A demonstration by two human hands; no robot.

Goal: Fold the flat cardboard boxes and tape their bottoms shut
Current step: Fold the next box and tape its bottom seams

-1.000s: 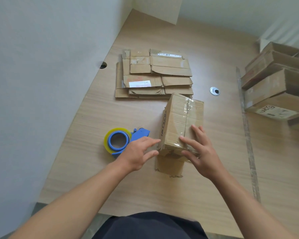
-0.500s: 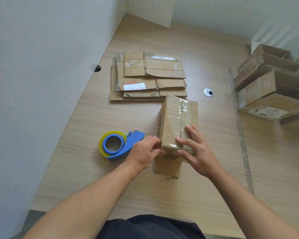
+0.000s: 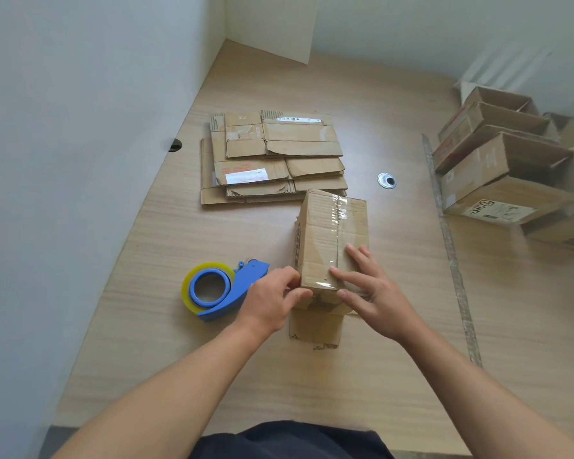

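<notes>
One box [image 3: 325, 236]: on our table [image 3: 140, 326], right of dispenser [image 3: 222, 289]; long axis points away from us.
Left hand [image 3: 272, 299]: we pinch its near-left corner.
Right hand [image 3: 375, 289]: fingers flat, spread on top.

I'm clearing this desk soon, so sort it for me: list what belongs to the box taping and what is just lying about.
Belongs to the job:
taped box
tape dispenser
stack of flat boxes
folded boxes on the right

Just lying about:
metal grommet
grey strip
dark hole
</notes>
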